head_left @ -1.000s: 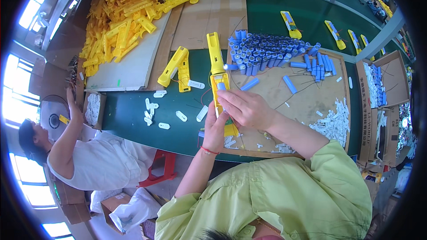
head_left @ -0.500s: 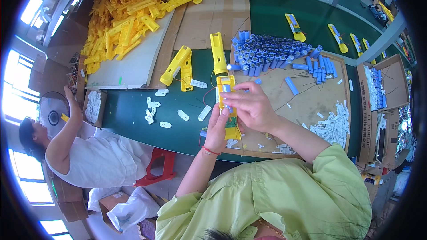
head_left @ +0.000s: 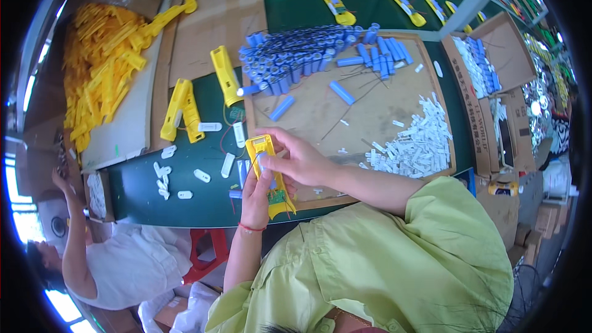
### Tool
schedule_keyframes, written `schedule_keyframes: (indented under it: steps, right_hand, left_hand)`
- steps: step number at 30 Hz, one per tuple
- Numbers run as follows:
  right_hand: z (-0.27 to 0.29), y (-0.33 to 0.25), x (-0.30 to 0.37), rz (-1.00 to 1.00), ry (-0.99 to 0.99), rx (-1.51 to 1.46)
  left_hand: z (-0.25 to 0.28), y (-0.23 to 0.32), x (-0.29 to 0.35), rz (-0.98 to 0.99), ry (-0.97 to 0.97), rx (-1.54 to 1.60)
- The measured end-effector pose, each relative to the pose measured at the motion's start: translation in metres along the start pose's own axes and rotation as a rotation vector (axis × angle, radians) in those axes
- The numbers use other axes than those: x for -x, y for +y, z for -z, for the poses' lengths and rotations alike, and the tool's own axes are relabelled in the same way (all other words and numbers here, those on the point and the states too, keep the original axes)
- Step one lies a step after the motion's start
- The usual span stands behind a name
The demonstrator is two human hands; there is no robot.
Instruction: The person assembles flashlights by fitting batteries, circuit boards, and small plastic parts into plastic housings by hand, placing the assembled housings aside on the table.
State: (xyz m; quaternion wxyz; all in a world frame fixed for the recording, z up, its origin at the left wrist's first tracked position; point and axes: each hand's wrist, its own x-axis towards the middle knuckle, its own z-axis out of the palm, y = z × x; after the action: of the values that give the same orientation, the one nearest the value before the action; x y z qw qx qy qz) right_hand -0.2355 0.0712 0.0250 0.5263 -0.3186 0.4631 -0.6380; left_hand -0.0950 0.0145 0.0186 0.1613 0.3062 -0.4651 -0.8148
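Observation:
Near the table's front edge my left hand [head_left: 254, 200] is closed around a yellow plastic casing half [head_left: 258, 143] from below, thumb lying along it. My right hand [head_left: 301, 161] grips the casing's right side, its thumb pressed on a blue cylindrical battery cell [head_left: 262, 160] inside, mostly hidden by the thumbs. A green circuit board [head_left: 277, 197] with thin wires sits at the casing's near end. Just left of the hands, loose blue cells [head_left: 243, 172] and white oblong pieces [head_left: 227, 164] rest on the green tabletop.
Many blue cells [head_left: 290, 55] are massed on a wooden board [head_left: 364, 120] beside a heap of small white parts [head_left: 419, 142]. Yellow casings [head_left: 105, 74] fill the far left. Filled casings [head_left: 337, 7] lie at the back. A person in white [head_left: 129, 259] sits at left.
The whole scene has shifted left as the view turned. My right hand's fingers, earlier above the casing, now wrap its side with the thumb on the cell. My left hand keeps its hold.

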Motion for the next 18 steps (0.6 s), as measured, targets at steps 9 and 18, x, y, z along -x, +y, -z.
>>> schedule_keyframes:
  steps: [9,18]
  right_hand:
    - [0.166,-0.022,0.105,-0.050,0.457,0.949]
    - [0.146,-0.006,0.066,0.024,0.277,1.287]
  left_hand:
    - [0.023,0.019,-0.014,-0.003,0.221,0.118]
    - [-0.012,0.004,-0.021,0.063,0.147,-0.012]
